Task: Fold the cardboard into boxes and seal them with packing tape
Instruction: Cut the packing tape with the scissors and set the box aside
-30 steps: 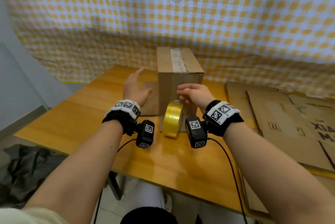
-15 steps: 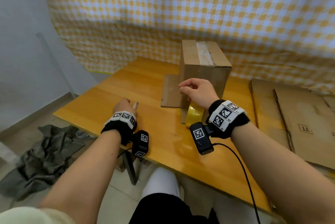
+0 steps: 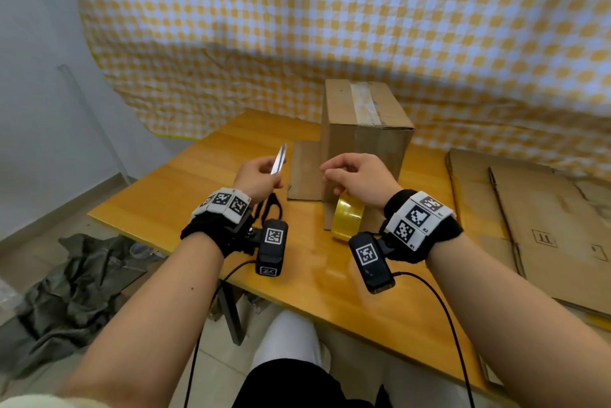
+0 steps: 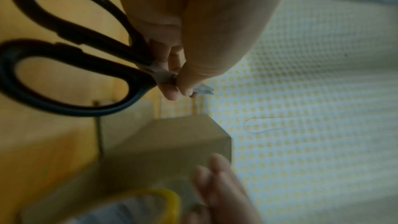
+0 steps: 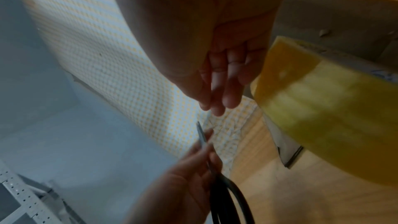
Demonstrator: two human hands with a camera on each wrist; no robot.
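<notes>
The left hand (image 3: 256, 176) holds the scissors (image 3: 278, 159) by the closed blades, handles toward the wrist, probably for safe passing. The right hand (image 3: 358, 179), grip narrow and seemingly empty, hovers over the tape roll (image 3: 347, 220) leaning on the box (image 3: 363, 130) mid-bench.

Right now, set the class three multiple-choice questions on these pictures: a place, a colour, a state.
1. Where does the tape roll stand? A on the floor; B on the table, beside the box; C on a chair.
2. What colour are the scissors' handles? A black; B red; C white.
3. The box top is: A open; B torn off; C taped shut.
Key: B, it stands at the box's foot; A, black loops below the left hand; C, tape runs across the top.
</notes>
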